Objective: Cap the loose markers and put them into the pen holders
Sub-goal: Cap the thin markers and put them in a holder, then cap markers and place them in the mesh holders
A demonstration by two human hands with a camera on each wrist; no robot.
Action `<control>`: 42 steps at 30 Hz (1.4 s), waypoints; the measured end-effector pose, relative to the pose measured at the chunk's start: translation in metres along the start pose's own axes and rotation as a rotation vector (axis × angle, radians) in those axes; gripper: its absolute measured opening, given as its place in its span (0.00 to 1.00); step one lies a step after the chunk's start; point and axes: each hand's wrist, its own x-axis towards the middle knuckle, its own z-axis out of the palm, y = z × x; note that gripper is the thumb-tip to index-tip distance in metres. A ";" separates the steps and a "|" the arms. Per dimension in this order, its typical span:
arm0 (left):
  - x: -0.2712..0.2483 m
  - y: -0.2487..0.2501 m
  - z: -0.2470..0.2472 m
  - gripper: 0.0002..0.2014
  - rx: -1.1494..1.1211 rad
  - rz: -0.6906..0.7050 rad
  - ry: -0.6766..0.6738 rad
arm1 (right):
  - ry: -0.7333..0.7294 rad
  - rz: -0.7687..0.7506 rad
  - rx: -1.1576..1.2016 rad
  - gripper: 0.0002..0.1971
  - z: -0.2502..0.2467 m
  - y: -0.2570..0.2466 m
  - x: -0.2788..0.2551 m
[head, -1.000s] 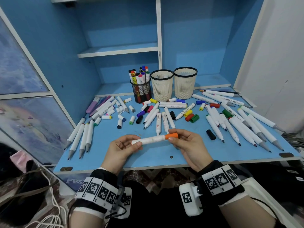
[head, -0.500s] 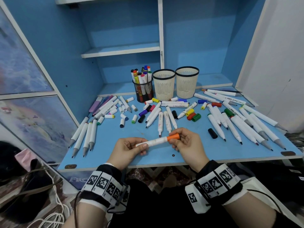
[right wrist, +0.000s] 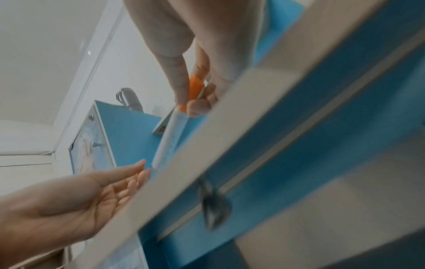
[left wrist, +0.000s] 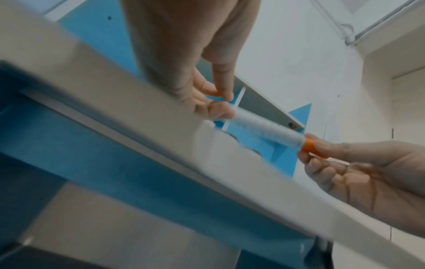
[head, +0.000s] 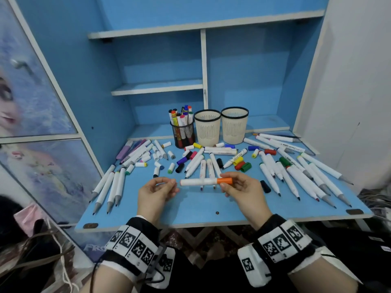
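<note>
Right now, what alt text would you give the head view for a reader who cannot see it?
The right hand pinches the orange cap of a capped white marker held level above a blue desk, while the left hand sits just off its bare end. Loose markers and caps litter the desk around a black mesh holder with markers and two cream holders.

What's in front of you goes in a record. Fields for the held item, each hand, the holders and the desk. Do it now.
held item: white marker, orange cap on, level above the desk
right hand: pinches the capped end
left hand: fingers relaxed at the bare end, contact unclear
black mesh holder: full of capped markers
cream holders: nothing sticks out
desk: many uncapped markers and loose caps
</note>
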 end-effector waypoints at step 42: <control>0.185 0.098 0.152 0.10 1.057 0.618 -0.159 | -0.368 0.302 -1.334 0.17 -0.145 -0.064 0.071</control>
